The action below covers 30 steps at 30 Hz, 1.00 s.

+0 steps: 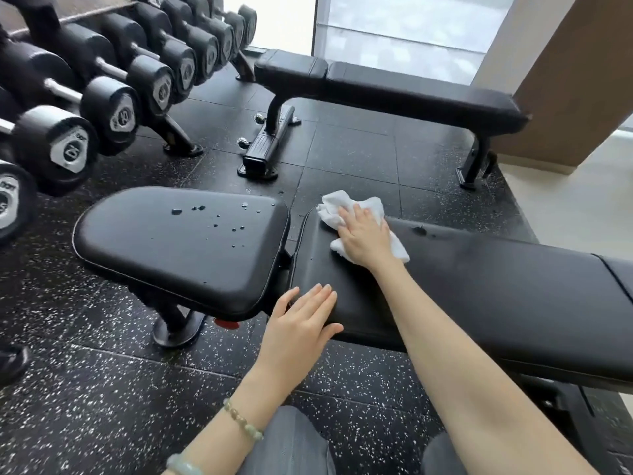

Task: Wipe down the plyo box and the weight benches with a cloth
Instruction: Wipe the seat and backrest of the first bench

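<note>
Under the flat, released right grip, a cloth lies pressed on the worktop. Nearer, the left grip, released too, rests on its edge.

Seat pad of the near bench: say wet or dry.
Wet: droplets lie scattered across the seat pad.

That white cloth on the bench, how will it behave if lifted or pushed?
The white cloth probably flops limp when lifted; it lies crumpled in folds. Pushed, it likely bunches ahead of the right hand pressing it, and slides over the smooth bench pad.
</note>
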Tool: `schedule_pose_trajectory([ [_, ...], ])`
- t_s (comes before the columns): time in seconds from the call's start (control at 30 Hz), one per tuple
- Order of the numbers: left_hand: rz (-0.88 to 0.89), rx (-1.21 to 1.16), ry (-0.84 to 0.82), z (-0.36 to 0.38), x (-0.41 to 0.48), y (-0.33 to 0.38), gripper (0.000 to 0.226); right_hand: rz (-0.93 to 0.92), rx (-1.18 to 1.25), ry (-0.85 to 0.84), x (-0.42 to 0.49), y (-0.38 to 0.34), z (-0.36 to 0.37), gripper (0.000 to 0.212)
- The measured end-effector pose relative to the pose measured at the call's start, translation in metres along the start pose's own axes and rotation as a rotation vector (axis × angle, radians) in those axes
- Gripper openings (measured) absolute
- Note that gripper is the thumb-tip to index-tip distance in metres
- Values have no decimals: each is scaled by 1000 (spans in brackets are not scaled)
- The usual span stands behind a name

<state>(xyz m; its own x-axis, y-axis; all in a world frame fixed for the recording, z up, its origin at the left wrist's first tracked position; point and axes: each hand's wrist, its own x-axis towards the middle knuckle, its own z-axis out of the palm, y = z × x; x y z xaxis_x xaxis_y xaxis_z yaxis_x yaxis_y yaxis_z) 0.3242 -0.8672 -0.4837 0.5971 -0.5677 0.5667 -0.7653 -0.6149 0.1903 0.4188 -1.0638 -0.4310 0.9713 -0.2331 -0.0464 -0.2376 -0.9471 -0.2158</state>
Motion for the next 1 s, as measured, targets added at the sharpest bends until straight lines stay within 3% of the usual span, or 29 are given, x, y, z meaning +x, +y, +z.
schedule_pose_trajectory([
  [0.13, -40, 10, -25, 2, -3, 1, 41, -87, -47, -63, 5, -16, 4, 49],
  [0.33, -65, -2, -1, 4, -3, 5, 40, -314, 42, -134, -70, -3, 1, 51],
  [0.5, -66, -17, 39, 4, -3, 5, 42, -389, 11, -137, -58, 3, 0, 48],
  [0.67, -151, -114, -17, -3, 0, 14, 49, -221, -28, 7, -41, 21, -1, 48],
  [1.0, -338, -2, -84, -1, 2, 42, 59, 176, 18, 140, -89, 170, -43, 47],
])
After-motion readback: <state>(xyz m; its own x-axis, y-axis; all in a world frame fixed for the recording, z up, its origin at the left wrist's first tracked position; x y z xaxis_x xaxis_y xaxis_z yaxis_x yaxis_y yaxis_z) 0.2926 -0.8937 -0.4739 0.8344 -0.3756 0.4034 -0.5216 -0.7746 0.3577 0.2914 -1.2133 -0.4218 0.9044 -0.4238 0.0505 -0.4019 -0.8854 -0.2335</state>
